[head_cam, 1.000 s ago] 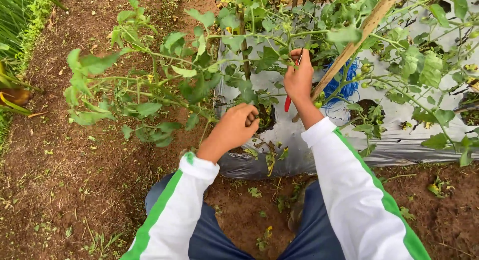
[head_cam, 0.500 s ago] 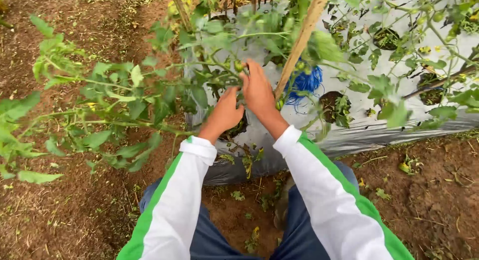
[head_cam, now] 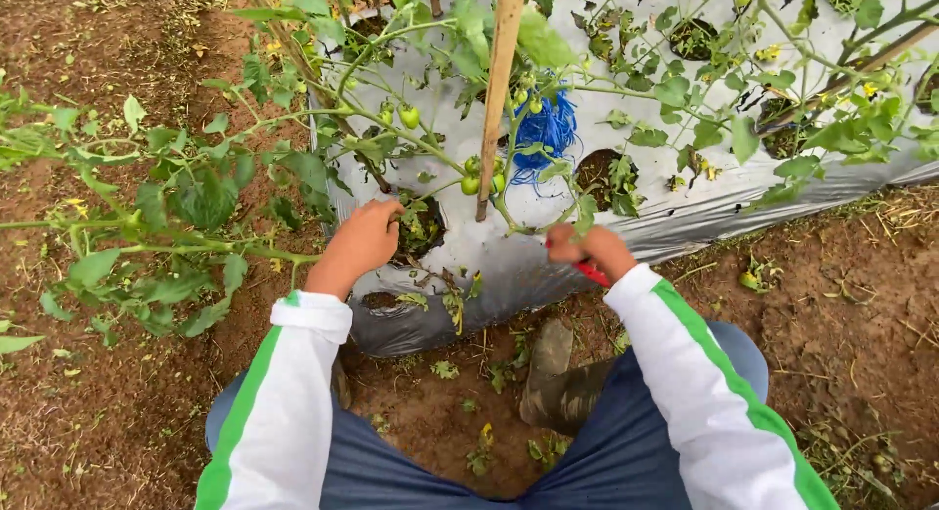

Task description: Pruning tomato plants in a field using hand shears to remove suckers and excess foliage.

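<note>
The tomato plant (head_cam: pixel 430 148) stood at a planting hole in the silver plastic mulch (head_cam: pixel 685 217), its main stem rising beside a slanted wooden stake (head_cam: pixel 497 89). A cluster of small green tomatoes (head_cam: pixel 484 177) hung just beside the stake, low on the plant.

The right hand (head_cam: pixel 587 248) was closed in a fist around a red-handled tool (head_cam: pixel 593 272), with its fingers fully curled; the tool's working end was hidden, so its type could not be confirmed. This hand sat at a low side stem, close under the fruit cluster. The left hand (head_cam: pixel 362 241) rested at the rim of the planting hole, its fingers bent loosely among the lower leaves; whether they gripped a stem could not be determined.

Risk assessment: the hidden tool end lay near the fruit cluster and the main stem, so a misjudged cut could have severed either. A pull by the left hand could have torn the thin mulch or strained the stem base. Blue twine (head_cam: pixel 548 129) at the stake could also have been snagged.
</note>
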